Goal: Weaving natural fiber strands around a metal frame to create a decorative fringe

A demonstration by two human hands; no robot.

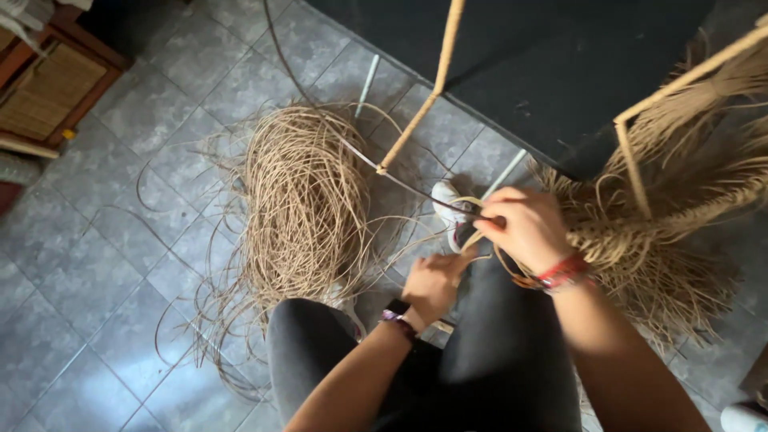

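Observation:
My right hand (524, 226) pinches a thin tan cane strand (472, 210) at about the middle of the view, just left of a woven frame (640, 160) wrapped in tan cord with loose fringe hanging down. My left hand (432, 284) sits lower, above my knee, its fingers closed on the same looping strand. Red bands circle my right wrist; a dark band circles my left. A large loose coil of cane strands (304, 200) lies on the tiled floor to the left of my hands.
My legs in dark trousers (448, 368) fill the bottom centre. A white shoe (448, 200) shows beyond my hands. A black panel (544, 64) stands at the top, and a wooden cabinet with woven front (48, 88) at the top left.

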